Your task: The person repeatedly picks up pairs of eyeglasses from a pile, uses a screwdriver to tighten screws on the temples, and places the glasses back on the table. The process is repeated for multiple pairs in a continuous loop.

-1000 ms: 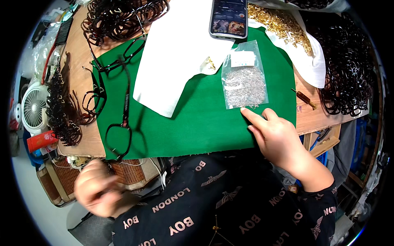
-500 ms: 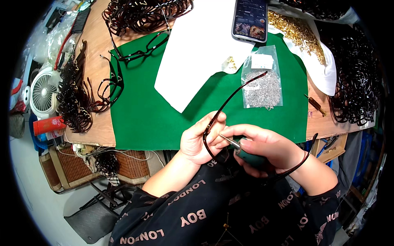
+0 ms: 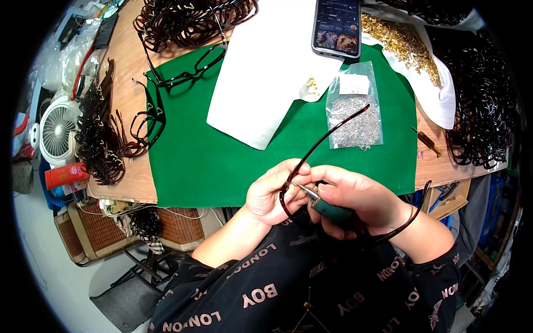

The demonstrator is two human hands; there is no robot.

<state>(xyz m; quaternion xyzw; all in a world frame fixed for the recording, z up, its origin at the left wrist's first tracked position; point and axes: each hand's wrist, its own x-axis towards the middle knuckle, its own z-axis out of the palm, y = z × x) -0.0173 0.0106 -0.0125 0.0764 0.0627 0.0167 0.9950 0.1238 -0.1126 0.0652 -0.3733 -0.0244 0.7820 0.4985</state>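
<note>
My left hand pinches the eyeglass frame; my right hand, at three o'clock, grips the screwdriver.

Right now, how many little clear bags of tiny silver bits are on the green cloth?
1. The clear bag lies on the green cloth, just below the phone and above the two hands. Others may be hidden under the white sheet.
</note>
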